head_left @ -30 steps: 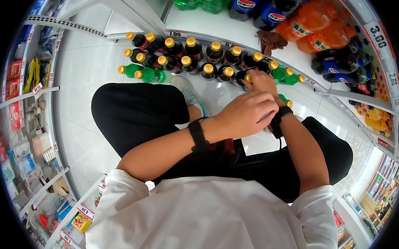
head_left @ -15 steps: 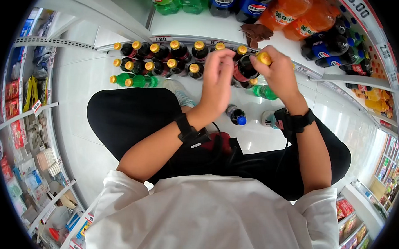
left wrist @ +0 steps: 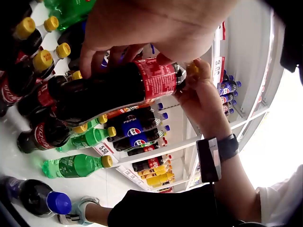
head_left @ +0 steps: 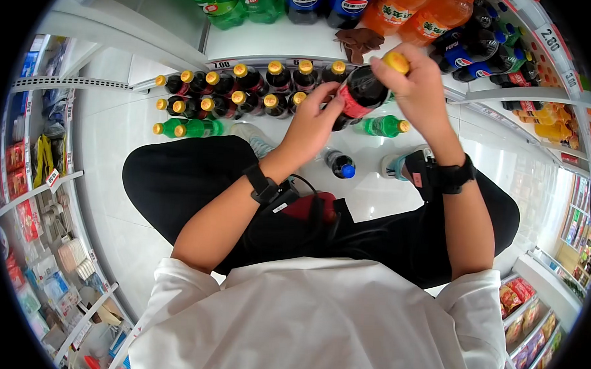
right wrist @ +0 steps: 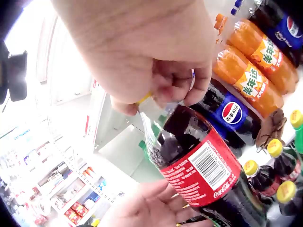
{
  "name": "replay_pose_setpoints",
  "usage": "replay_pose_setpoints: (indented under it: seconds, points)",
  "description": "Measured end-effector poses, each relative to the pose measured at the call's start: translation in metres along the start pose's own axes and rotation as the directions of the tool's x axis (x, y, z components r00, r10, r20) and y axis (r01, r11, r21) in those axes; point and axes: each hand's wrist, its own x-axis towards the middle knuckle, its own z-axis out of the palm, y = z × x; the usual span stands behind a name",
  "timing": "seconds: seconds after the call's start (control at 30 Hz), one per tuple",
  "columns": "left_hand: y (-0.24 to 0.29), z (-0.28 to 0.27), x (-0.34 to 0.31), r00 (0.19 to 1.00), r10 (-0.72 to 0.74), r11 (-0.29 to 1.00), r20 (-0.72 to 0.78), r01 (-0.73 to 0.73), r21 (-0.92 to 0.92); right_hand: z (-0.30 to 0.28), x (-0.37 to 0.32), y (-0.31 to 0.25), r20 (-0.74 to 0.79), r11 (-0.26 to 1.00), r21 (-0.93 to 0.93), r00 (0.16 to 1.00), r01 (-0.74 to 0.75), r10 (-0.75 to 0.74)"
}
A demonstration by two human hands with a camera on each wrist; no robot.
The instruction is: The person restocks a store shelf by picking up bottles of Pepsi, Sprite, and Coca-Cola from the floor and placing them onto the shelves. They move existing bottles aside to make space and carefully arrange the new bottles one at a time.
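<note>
My right hand [head_left: 419, 85] pinches the yellow cap of a large cola bottle [head_left: 360, 96] with a red label, lifted and tilted above the floor. Dark cola shows in the bottle [right wrist: 203, 165] below the cap in the right wrist view. My left hand [head_left: 314, 120] is at the bottle's side, fingers loosely spread, its palm facing the label. Several yellow-capped cola bottles [head_left: 249, 101] stand in rows on the floor to the left. Nearby lie a green bottle [head_left: 379, 126] and a blue-capped dark bottle [head_left: 338, 163].
A low shelf [head_left: 274, 37] ahead bears large green, Pepsi and orange bottles [head_left: 386, 12], plus a crumpled brown cloth [head_left: 359, 43]. Racks of packaged goods [head_left: 53, 228] flank the left side. My shoes [head_left: 400, 163] are on the tiled floor close to the bottles.
My right hand has lifted the cola bottle out of the row by its cap and moved it up. My left hand has swung from over the right wrist to the bottle's side.
</note>
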Motion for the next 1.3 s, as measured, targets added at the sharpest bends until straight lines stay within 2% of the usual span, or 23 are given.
replay_pose_setpoints:
  seconds: [0.17, 0.23, 0.33, 0.43, 0.5, 0.57, 0.6, 0.63, 0.67, 0.73, 0.77, 0.9, 1.13, 1.3]
  points:
    - [-0.005, -0.005, -0.001, 0.995, -0.078, 0.996, -0.055, 0.079, 0.03, 0.022, -0.014, 0.01, 0.107, 0.994, -0.103, 0.994, 0.033, -0.022]
    - [-0.004, -0.004, -0.003, 0.968, -0.242, 0.967, -0.066, 0.235, -0.096, 0.028, -0.018, 0.012, 0.13, 0.988, -0.141, 0.99, 0.069, -0.051]
    - [-0.007, 0.0, -0.006, 0.951, -0.289, 0.957, -0.113, 0.283, -0.065, 0.038, -0.024, 0.009, 0.252, 0.946, -0.296, 0.966, 0.132, -0.056]
    - [-0.017, -0.001, -0.007, 0.944, -0.309, 0.946, -0.111, 0.293, -0.14, 0.047, -0.024, 0.022, 0.31, 0.917, -0.337, 0.945, 0.211, -0.104]
    - [-0.014, 0.003, -0.009, 0.969, -0.194, 0.972, -0.153, 0.168, -0.167, 0.053, -0.026, 0.033, 0.355, 0.904, -0.36, 0.93, 0.23, -0.095]
    - [-0.029, 0.001, -0.004, 0.987, 0.017, 0.998, -0.159, -0.009, 0.054, 0.061, -0.029, 0.05, 0.356, 0.84, -0.439, 0.92, 0.32, -0.164]
    - [-0.026, 0.002, -0.004, 0.985, 0.018, 0.998, -0.172, -0.009, 0.057, 0.062, -0.029, 0.051, 0.424, 0.81, -0.494, 0.901, 0.316, -0.093]
    - [-0.022, 0.005, -0.005, 0.98, 0.109, 0.988, -0.166, -0.088, 0.127, 0.066, -0.03, 0.055, 0.432, 0.81, -0.488, 0.896, 0.325, -0.099]
    - [-0.02, 0.006, -0.007, 0.968, 0.197, 0.967, -0.152, -0.166, 0.194, 0.071, -0.032, 0.062, 0.456, 0.758, -0.54, 0.884, 0.365, -0.101]
    - [-0.014, 0.007, -0.011, 0.981, 0.154, 0.98, -0.114, -0.137, 0.146, 0.077, -0.038, 0.076, 0.488, 0.678, -0.594, 0.864, 0.433, -0.124]
    - [-0.012, 0.007, -0.012, 0.991, 0.114, 0.989, -0.065, -0.107, 0.099, 0.08, -0.04, 0.083, 0.491, 0.677, -0.593, 0.862, 0.436, -0.124]
    - [-0.007, 0.009, -0.019, 0.997, 0.059, 0.997, -0.058, -0.055, 0.061, 0.088, -0.045, 0.102, 0.511, 0.638, -0.599, 0.844, 0.484, -0.161]
    - [-0.015, 0.004, -0.013, 0.992, 0.108, 0.992, -0.072, -0.103, 0.07, 0.097, -0.046, 0.113, 0.53, 0.601, -0.611, 0.83, 0.516, -0.175]
    - [-0.015, -0.002, -0.009, 0.993, 0.062, 0.995, -0.097, -0.053, 0.089, 0.1, -0.045, 0.117, 0.492, 0.604, -0.613, 0.845, 0.509, -0.212]
